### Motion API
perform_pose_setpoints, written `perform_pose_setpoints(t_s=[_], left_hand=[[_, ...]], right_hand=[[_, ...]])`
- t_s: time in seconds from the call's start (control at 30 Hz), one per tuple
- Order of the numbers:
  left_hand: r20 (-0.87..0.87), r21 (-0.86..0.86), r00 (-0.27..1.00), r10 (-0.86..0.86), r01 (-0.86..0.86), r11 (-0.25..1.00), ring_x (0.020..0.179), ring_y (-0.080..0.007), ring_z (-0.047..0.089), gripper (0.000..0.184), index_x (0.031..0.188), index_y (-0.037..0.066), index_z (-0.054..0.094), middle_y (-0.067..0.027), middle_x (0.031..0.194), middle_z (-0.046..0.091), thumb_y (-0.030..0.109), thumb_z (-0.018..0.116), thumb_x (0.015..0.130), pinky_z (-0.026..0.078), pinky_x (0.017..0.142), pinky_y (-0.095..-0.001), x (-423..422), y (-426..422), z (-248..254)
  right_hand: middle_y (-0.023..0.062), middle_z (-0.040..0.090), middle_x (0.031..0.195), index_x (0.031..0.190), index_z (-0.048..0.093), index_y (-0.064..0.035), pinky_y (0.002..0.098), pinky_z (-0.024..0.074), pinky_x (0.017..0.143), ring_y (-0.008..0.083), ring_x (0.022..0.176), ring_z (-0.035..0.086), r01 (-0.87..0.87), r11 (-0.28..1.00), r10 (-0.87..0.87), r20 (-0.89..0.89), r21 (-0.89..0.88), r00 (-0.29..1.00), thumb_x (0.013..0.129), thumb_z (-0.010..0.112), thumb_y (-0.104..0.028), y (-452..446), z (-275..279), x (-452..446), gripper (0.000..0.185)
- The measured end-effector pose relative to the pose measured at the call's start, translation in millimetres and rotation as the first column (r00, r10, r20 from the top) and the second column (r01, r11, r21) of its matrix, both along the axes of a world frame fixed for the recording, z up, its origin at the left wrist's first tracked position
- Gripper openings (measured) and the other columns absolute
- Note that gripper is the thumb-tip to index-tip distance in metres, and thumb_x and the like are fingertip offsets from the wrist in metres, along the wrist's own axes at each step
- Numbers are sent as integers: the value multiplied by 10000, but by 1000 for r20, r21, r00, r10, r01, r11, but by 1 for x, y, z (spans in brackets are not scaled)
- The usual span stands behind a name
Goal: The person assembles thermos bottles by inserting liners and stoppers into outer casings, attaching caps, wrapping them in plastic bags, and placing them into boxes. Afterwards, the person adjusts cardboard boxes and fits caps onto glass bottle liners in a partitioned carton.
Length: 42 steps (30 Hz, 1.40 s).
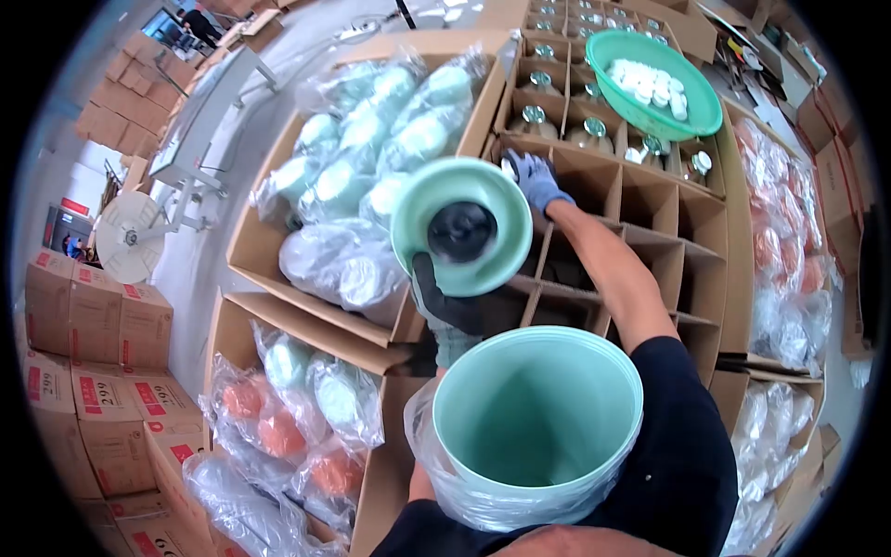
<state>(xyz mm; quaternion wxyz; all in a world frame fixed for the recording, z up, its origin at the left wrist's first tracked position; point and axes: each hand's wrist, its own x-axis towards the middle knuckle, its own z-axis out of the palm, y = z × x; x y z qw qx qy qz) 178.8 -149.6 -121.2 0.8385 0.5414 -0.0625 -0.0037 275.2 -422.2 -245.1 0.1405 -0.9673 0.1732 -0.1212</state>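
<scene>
My left hand [444,304], in a dark glove with a grey cuff, grips the lower left rim of a round mint-green lid [408,218] with a black centre. Just right of this lid, my right hand [535,180], in a blue-grey glove, reaches over the divided carton [650,200]. Its fingers are curled at a small whitish thing, too little of which shows to name. Close to my body, between my arms, stands a mint-green bucket [538,464] with its mouth upward and a clear plastic bag [425,436] around its outside.
Glass bottles [534,121] stand in the carton's far cells. A green basin [710,111] of white caps [650,84] rests on that carton. Boxes of bagged mint-green pieces [343,176] lie left, bagged orange pieces [770,246] right. Stacked cartons [97,381] line the left; a person [198,26] is far off.
</scene>
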Motion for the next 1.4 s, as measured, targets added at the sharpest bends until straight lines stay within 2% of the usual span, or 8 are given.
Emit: perform_pose_setpoints(t_s=[0.27, 0.43, 0.67, 0.73, 1.2, 1.27, 1.33, 1.4], left_hand=[[-209, -644, 749, -629, 378, 665, 1200, -324, 468, 493, 1381, 223, 388, -91, 1336, 413, 365, 509, 925, 415, 961, -623, 12, -16, -17], [18, -410, 643, -765, 703, 581, 1155, -300, 505, 513, 1349, 125, 418, -104, 1227, 526, 415, 492, 933, 430, 965, -566, -8, -20, 63], [-131, -113, 694, -708, 699, 706, 1131, -289, 525, 504, 1331, 103, 436, -119, 1211, 541, 390, 520, 925, 450, 950, -507, -60, 89, 32], [-168, -83, 690, -704, 701, 708, 1124, -285, 530, 502, 1326, 97, 441, -123, 1207, 545, 383, 528, 923, 456, 945, -491, -79, 111, 22], [-164, -785, 632, -757, 381, 488, 1076, -263, 570, 485, 1290, 53, 478, -151, 1176, 576, 333, 584, 908, 496, 915, -374, -88, 133, 45], [40, -302, 833, -553, 537, 787, 1072, -251, 574, 452, 1275, 53, 496, -153, 1178, 582, 255, 621, 891, 493, 907, -354, -65, 142, 64], [490, 524, 824, -285, -17, 852, 1070, -233, 576, 425, 1272, 52, 499, -148, 1181, 583, 162, 636, 885, 482, 901, -321, -29, 154, 46], [522, 465, 835, -175, -107, 879, 1063, -222, 578, 401, 1278, 16, 475, -122, 1179, 580, 18, 584, 892, 465, 889, -289, -50, 141, 103]], right_hand=[[172, 531, 1072, 1111, 533, -61, 478, 394, 919, 365, 1019, 511, -251, 925, 368, 499, -287, 785, 594, 773, -387, 41, 211, -128, 656], [126, 531, 1169, 1120, 588, -127, 518, 435, 956, 348, 1084, 528, -474, 418, 845, 140, -775, 516, 717, 673, -334, 102, 331, -239, 461], [153, 385, 1430, 1401, 390, -108, 429, 299, 1095, 358, 1309, 376, -493, 854, 483, 603, -165, 635, 763, 681, -330, 109, 344, -276, 735], [110, 278, 1500, 1492, 189, -115, 391, 256, 1121, 272, 1374, 276, -518, 590, 21, 629, 619, 777, 719, 704, -309, 126, 315, -277, 950], [80, 602, 1135, 1115, 596, -15, 312, 423, 974, 171, 1083, 549, -432, 81, 323, 387, 898, 864, 834, 638, -261, 168, 282, -320, 375], [77, 608, 1132, 1112, 605, -7, 310, 428, 961, 171, 1080, 549, -449, 110, 468, 353, 887, 810, 832, 651, -283, 160, 289, -314, 396], [83, 635, 1038, 1046, 627, -25, 313, 451, 882, 171, 986, 573, -383, 389, 600, 85, 838, 795, 836, 652, -351, 145, 272, -300, 389], [90, 644, 986, 1022, 632, -34, 324, 457, 843, 176, 934, 581, -273, 681, 544, -220, 679, 810, 838, 644, -388, 173, 316, -301, 399]])
